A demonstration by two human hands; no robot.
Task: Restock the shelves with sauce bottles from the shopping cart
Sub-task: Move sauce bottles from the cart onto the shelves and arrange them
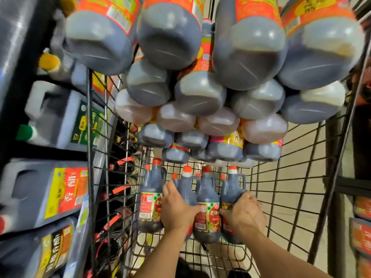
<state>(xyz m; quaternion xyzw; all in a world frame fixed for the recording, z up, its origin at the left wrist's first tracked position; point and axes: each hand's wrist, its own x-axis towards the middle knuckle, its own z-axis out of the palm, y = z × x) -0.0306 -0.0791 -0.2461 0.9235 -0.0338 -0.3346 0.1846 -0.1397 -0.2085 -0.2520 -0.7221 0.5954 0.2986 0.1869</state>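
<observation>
Several dark sauce bottles with red caps stand in a row at the near end of the wire shopping cart [291, 197]. My left hand [176, 207] grips the second bottle [187, 189], fingers wrapped round its body, next to the leftmost bottle [150, 205]. My right hand [243, 213] grips the rightmost bottle [232, 187] by its lower body. Between my hands stands a third bottle [207, 215] with a red and green label. A big stack of dark sauce bottles [200, 93] lies on its side, bottoms toward me, filling the far part of the cart.
Shelves on the left hold large grey vinegar jugs [48, 193] with yellow and red labels, and a jug with a green label [60, 119]. Small dark bottles [124, 177] sit low beside the cart's left wall. Another shelf [361, 227] stands at the right.
</observation>
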